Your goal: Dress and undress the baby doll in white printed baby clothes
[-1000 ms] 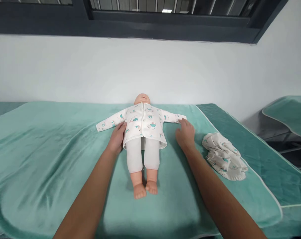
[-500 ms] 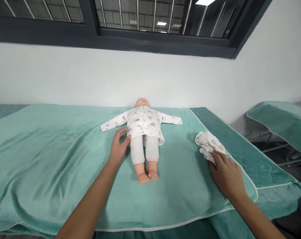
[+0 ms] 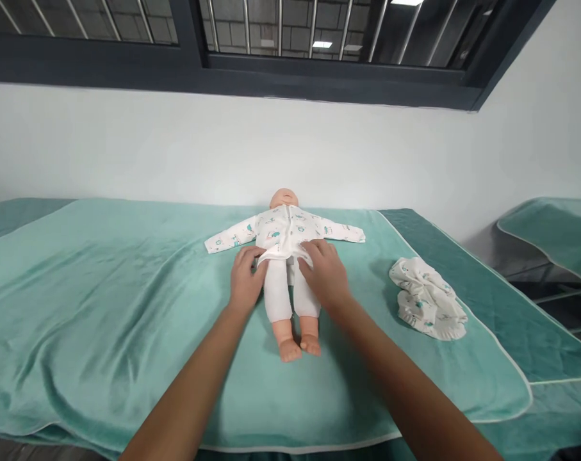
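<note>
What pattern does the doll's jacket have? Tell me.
The jacket is white with small, scattered teal and reddish prints; it shows best in the head view.

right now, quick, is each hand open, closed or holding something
Left hand: fingers bent at the jacket hem; can't tell if it grips.
Right hand: fingers bent at the hem's other side; grip can't be told.

Right hand (image 3: pixel 326 272) | off bundled cloth (image 3: pixel 429 301) | now at shirt hem (image 3: pixel 284 255)

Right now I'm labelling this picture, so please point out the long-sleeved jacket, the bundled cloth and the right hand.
Long-sleeved jacket (image 3: pixel 284 229), head view: the chest front.
Bundled cloth (image 3: pixel 427 298), head view: the middle folds.
Right hand (image 3: pixel 327 274), head view: its back.
</note>
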Available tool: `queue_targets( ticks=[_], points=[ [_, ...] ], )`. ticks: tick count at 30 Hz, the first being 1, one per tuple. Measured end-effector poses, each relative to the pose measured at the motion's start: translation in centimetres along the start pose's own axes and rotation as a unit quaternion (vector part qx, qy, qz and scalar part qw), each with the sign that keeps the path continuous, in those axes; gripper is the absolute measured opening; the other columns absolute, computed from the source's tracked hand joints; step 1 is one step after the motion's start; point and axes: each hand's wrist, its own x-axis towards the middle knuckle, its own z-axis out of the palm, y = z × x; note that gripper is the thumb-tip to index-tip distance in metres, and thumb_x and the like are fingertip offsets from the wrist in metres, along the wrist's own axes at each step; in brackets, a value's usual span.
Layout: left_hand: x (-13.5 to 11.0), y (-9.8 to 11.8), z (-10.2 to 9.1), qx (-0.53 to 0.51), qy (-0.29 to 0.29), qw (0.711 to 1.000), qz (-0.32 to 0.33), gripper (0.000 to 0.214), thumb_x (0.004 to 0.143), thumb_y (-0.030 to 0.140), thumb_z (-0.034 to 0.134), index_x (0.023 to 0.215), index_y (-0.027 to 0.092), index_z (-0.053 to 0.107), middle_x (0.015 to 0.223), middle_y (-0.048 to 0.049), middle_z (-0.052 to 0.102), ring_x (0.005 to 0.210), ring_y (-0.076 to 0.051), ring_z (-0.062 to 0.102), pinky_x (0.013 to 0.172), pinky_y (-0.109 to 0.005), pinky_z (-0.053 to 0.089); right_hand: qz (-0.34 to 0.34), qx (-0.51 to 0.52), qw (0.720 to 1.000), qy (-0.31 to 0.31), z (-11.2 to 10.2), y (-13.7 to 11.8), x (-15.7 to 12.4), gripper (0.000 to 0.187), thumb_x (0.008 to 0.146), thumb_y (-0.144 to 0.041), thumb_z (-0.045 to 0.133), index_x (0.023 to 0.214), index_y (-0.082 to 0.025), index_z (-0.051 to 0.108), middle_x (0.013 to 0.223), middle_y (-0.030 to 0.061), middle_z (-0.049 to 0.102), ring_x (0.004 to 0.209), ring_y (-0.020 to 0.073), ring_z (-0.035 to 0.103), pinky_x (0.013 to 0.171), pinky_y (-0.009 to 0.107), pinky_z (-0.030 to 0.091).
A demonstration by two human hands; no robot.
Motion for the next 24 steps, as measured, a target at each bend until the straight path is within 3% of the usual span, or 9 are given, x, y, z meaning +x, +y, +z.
queue_targets(
  ticks=[2,4,8,12,17,21,24],
  points=[
    [0.3,-0.7,-0.2,-0.086,0.034,0.991,-0.096,0.014,0.088,0.032,0.059,0.088,0.02,0.067,0.088,-0.0021,0.065,0.084,-0.017,0.059,0.075,-0.03,0.046,0.014,0.011,0.999,0.031,1.1,0.4,0.8,0.026,0.095,-0.023,0.053,0.118,-0.021,0.065,0.114,0.0112,0.067,0.105,0.0294,0.059,0.089,0.043,0.05],
    [0.7,-1.3,-0.3,-0.181,0.08,0.963,-0.181,0.022,0.089,0.04,0.06,0.085,0.019,0.066,0.08,0.0,0.062,0.073,-0.014,0.055,0.068,-0.026,0.043,0.024,0.049,0.996,0.068,1.9,1.2,0.8,0.025,0.094,-0.023,0.053,0.115,-0.021,0.065,0.111,0.0106,0.067,0.103,0.0275,0.06,0.089,0.042,0.05],
    [1.1,-1.9,-0.2,-0.266,0.13,0.922,-0.249,0.026,0.083,0.043,0.067,0.091,0.018,0.064,0.083,0.0006,0.061,0.068,-0.011,0.052,0.063,-0.024,0.042,0.113,0.177,0.97,0.122,2.8,2.9,-0.1,0.027,0.089,-0.023,0.053,0.113,-0.021,0.064,0.106,0.0089,0.067,0.095,0.0224,0.062,0.083,0.037,0.053],
    [1.0,-1.9,-0.2,-0.213,0.128,0.935,-0.252,0.028,0.082,0.036,0.067,0.105,0.022,0.061,0.083,0.0017,0.057,0.066,-0.011,0.051,0.06,-0.024,0.042,0.225,0.302,0.919,0.119,3.0,4.0,-0.5,0.041,0.078,-0.019,0.053,0.119,-0.02,0.06,0.112,0.0088,0.068,0.094,0.0207,0.064,0.079,0.035,0.054],
    [0.7,-1.7,-0.3,-0.123,0.093,0.968,-0.196,0.042,0.08,0.032,0.069,0.121,0.027,0.06,0.108,-0.0027,0.058,0.083,-0.014,0.056,0.076,-0.028,0.047,0.301,0.442,0.837,0.117,3.4,4.7,-0.3,0.04,0.077,-0.03,0.061,0.115,-0.019,0.058,0.116,0.0092,0.069,0.093,0.0201,0.067,0.084,0.037,0.054],
    [0.6,-1.6,-0.2,-0.124,0.099,0.967,-0.201,0.039,0.081,0.034,0.067,0.119,0.027,0.062,0.11,-0.0028,0.06,0.086,-0.015,0.057,0.076,-0.028,0.047,0.348,0.425,0.827,0.12,3.9,5.6,-0.4,0.045,0.073,-0.028,0.062,0.116,-0.019,0.056,0.119,0.01,0.066,0.088,0.0188,0.067,0.08,0.036,0.054],
    [1.1,-1.6,0.2,-0.127,0.076,0.968,-0.205,0.033,0.081,0.037,0.068,0.111,0.023,0.066,0.097,-0.0013,0.064,0.078,-0.015,0.055,0.072,-0.027,0.045,0.355,0.419,0.829,0.107,4.2,5.8,-0.5,0.048,0.072,-0.027,0.061,0.119,-0.019,0.054,0.117,0.0102,0.067,0.085,0.0185,0.067,0.079,0.036,0.055]
  ],
)
